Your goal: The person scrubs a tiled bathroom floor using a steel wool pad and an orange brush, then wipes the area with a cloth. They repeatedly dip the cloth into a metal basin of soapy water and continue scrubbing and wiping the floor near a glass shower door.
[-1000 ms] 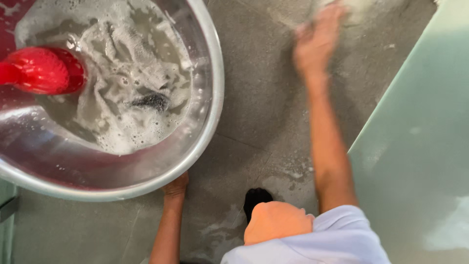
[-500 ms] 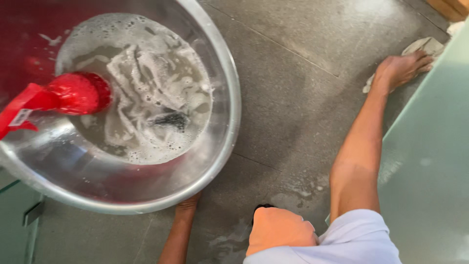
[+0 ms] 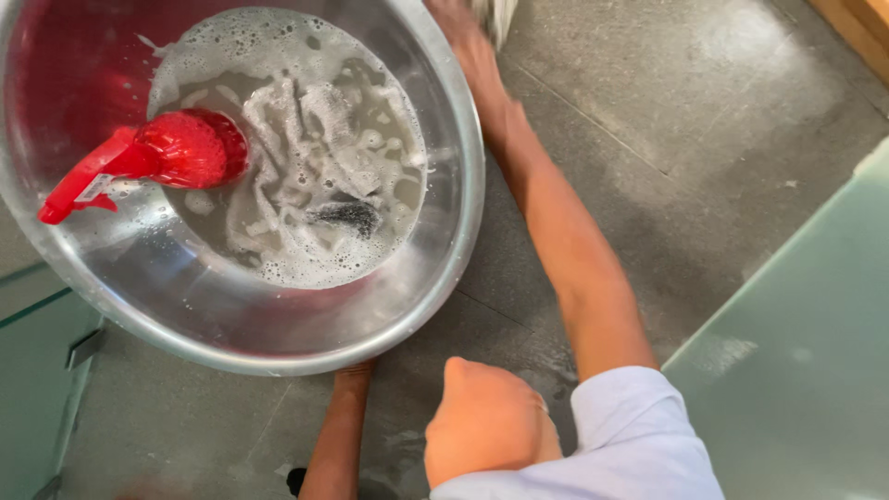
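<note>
A wet grey stone floor (image 3: 648, 139) carries a steel basin (image 3: 435, 296) of soapy water with a red scoop (image 3: 157, 157) in it. The right hand (image 3: 463, 23) has swung from the floor's right side to the basin's far rim, touching a pale cloth (image 3: 495, 14); finger state unclear. The left hand is hidden beneath the basin's near edge.

At twelve o'clock the right hand (image 3: 460, 20) and cloth (image 3: 494, 14) blur, cropped; the basin (image 3: 278, 343) hides the left hand.
</note>
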